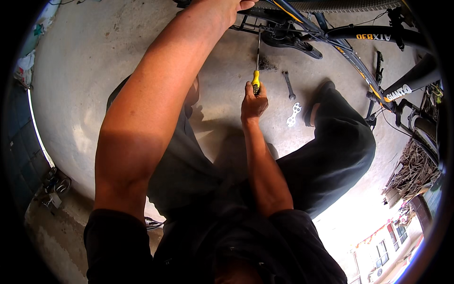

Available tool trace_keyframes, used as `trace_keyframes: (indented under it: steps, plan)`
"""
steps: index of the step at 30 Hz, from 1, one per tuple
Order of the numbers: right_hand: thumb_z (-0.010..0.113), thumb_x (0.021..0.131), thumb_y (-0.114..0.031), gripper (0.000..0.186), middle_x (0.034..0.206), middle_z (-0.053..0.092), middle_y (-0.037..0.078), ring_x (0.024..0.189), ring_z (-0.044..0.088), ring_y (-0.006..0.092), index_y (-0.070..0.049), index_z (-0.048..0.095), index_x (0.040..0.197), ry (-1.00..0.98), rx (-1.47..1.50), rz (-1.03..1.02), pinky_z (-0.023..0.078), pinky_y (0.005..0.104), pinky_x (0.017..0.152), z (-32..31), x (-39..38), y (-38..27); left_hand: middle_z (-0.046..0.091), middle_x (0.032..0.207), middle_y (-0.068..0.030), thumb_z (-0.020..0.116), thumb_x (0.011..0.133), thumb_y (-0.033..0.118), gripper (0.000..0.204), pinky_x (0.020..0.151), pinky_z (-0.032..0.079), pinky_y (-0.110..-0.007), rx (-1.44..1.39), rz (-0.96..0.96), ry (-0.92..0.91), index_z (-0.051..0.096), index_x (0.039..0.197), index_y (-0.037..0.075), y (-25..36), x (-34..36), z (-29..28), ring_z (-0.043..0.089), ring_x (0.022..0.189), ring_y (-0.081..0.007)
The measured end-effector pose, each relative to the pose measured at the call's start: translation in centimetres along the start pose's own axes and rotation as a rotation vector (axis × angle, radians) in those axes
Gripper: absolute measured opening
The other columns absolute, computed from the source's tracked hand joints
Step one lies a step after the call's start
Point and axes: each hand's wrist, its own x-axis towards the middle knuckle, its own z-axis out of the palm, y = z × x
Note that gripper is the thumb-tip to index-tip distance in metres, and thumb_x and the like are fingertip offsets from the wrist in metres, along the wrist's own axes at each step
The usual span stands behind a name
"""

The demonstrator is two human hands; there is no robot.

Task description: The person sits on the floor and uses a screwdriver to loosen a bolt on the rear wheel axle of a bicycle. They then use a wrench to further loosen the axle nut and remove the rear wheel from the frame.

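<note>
In the head view, the right hand clamps a yellow-and-black-handled metal screwdriver, its tip far, at a dark, orange-striped bicycle; angled pressure could make it slip. The cut-off left hand's grip cannot be told.

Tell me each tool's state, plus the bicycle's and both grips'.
Bicycle: partly in view; upright or lying, unclear
Screwdriver: held, shaft pointing toward the bicycle
Right grip: closed around the screwdriver
Left grip: partly cut off; hold unclear
Dark wrench: lying on the floor
Silver plate spanner: lying on the floor
</note>
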Motion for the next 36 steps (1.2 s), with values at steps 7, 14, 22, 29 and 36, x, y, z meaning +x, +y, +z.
trace_keyframes:
  steps: [7, 14, 22, 29, 36]
  plan:
    - [0.077, 0.091, -0.027, 0.035, 0.067, 0.064, 0.011, 0.058, 0.058, 0.02, 0.001, 0.07, 0.111, 0.0, -0.012, -0.015, 0.047, 0.0377, 0.059, 0.0, 0.0, 0.0, 0.069, 0.078, -0.0075, 0.067, 0.101, 0.033, 0.029, 0.057, 0.058, -0.032, 0.0, -0.007, 0.004, 0.066, 0.099, 0.004, 0.1, -0.1, 0.0, 0.068, 0.063, -0.0205]
    - [0.077, 0.091, -0.026, 0.034, 0.068, 0.064, 0.011, 0.058, 0.059, 0.0208, 0.001, 0.07, 0.111, 0.02, 0.031, -0.027, 0.048, 0.0381, 0.059, 0.2, 0.0, 0.3, 0.069, 0.078, -0.0077, 0.068, 0.101, 0.033, 0.029, 0.057, 0.058, -0.032, -0.004, -0.008, 0.007, 0.066, 0.099, 0.004, 0.1, -0.1, 0.0, 0.068, 0.064, -0.0206]
    - [0.074, 0.094, -0.024, 0.026, 0.065, 0.061, 0.003, 0.055, 0.056, 0.0135, 0.0, 0.07, 0.101, -0.179, 0.275, 0.116, 0.047, 0.0323, 0.056, 0.4, 0.7, 1.3, 0.069, 0.08, -0.0082, 0.069, 0.1, 0.033, 0.029, 0.059, 0.058, -0.032, -0.021, -0.007, 0.009, 0.067, 0.1, 0.004, 0.2, -0.4, -0.1, 0.068, 0.066, -0.0207]
    - [0.07, 0.098, -0.025, 0.022, 0.077, 0.058, 0.002, 0.055, 0.051, 0.0104, -0.004, 0.064, 0.103, -0.376, 0.627, 0.471, 0.04, 0.0261, 0.048, -0.3, 0.8, -0.1, 0.069, 0.081, -0.0085, 0.07, 0.099, 0.033, 0.029, 0.06, 0.058, -0.032, -0.033, -0.021, -0.001, 0.067, 0.101, 0.004, 0.1, -0.4, -0.2, 0.069, 0.067, -0.021]
    - [0.071, 0.097, -0.033, 0.035, 0.082, 0.061, 0.005, 0.056, 0.053, 0.0111, -0.002, 0.063, 0.112, -0.337, 0.714, 0.583, 0.039, 0.027, 0.046, -0.4, 1.3, -0.6, 0.069, 0.081, -0.0082, 0.072, 0.098, 0.032, 0.028, 0.061, 0.059, -0.032, -0.023, -0.019, 0.004, 0.066, 0.098, 0.005, 0.0, -0.3, -0.5, 0.069, 0.067, -0.0208]
